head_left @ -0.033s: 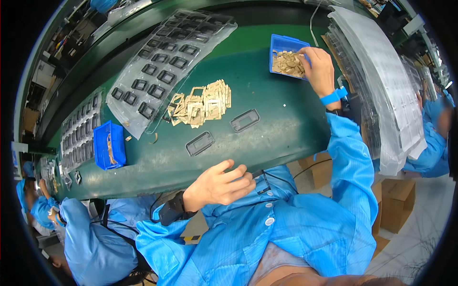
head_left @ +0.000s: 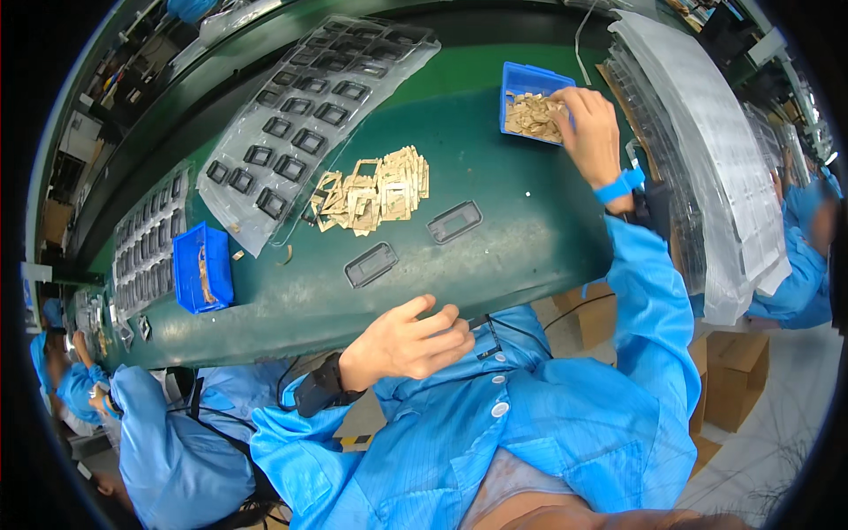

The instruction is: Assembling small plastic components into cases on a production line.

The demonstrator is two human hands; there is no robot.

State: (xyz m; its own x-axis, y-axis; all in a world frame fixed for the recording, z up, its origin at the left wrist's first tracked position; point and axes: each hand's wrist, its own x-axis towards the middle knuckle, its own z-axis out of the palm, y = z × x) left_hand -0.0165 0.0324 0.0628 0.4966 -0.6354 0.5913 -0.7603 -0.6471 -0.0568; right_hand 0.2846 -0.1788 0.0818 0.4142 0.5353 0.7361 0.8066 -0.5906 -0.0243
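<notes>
My right hand (head_left: 590, 132) reaches over the right edge of a blue bin (head_left: 536, 73) at the far right. Its thumb and forefinger are apart, with their tips at the small tan pieces (head_left: 533, 115) inside; nothing shows gripped between them. My left hand (head_left: 411, 342) hovers in front of the table's near edge, fingers loosely bent and apart, holding nothing. Beyond it lie two dark rectangular frames (head_left: 371, 265), (head_left: 455, 223) flat on the green table. Behind these is a heap of thin tan rectangular frames (head_left: 380, 193).
A clear tray with black frames (head_left: 296, 110) stretches across the back left, and another filled tray (head_left: 146, 252) lies further left. Beside it stands a second blue bin (head_left: 203, 265). Stacked trays under white sheeting (head_left: 702, 159) rise at the right. Co-workers (head_left: 181, 450) sit on both sides.
</notes>
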